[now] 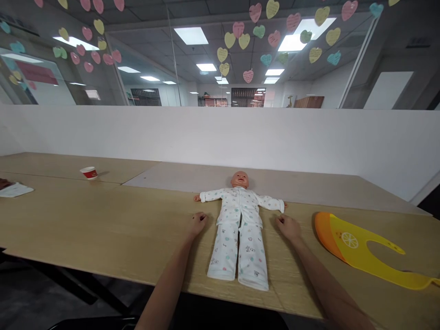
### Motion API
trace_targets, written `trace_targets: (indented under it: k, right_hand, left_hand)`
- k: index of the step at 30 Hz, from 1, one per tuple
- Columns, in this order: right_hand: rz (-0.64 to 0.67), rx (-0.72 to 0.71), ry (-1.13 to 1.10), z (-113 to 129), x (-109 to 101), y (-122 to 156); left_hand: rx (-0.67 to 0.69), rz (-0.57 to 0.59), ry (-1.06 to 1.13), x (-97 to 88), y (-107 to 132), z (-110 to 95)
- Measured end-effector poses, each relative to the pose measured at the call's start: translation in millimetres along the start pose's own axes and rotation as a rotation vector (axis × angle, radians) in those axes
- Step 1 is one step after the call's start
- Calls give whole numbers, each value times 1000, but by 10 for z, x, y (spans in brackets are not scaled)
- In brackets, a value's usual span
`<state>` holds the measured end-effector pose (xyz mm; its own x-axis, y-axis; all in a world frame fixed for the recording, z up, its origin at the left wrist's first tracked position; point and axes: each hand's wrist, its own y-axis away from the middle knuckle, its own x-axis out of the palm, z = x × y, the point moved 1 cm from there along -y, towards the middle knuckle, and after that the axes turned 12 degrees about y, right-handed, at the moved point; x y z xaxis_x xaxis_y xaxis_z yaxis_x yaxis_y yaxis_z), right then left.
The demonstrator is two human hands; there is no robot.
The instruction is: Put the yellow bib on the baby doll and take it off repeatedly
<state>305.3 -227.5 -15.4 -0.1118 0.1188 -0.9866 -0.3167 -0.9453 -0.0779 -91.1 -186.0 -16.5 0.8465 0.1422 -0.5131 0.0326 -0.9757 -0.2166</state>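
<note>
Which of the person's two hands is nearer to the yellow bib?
The right hand. It rests on the table beside the doll, on the bib's side; the left hand lies across the doll.

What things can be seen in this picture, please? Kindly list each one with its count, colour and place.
baby doll: one, in white patterned pyjamas, lying face up on the table between the two hands
bib: one, yellow with an orange edge, flat on the table to the right of the doll
paper cup: one, red and white, far left on the table
white cloth or paper: one, at the left table edge
table: one, light wood, across the view
heart notes: many, pink, yellow and green, on the glass above the white wall
left hand: one, closed loosely, resting on the table beside the doll's waist
right hand: one, closed loosely, resting on the table beside the doll's other side
</note>
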Motion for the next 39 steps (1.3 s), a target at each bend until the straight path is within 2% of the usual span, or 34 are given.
trace_targets:
  k: [10, 21, 33, 39]
  right_hand:
    - [-11, -22, -3, -9, 14, -6]
    - [-1, -14, 19, 13, -30, 15]
    - [15, -5, 19, 9, -20, 8]
    - [8, -28, 4, -4, -5, -7]
  left_hand:
    - [15, -7, 5, -6, -16, -5]
    - [-9, 21, -22, 20, -46, 107]
    - [-17, 21, -20, -18, -8, -6]
    - [-11, 25, -21, -12, -19, 11]
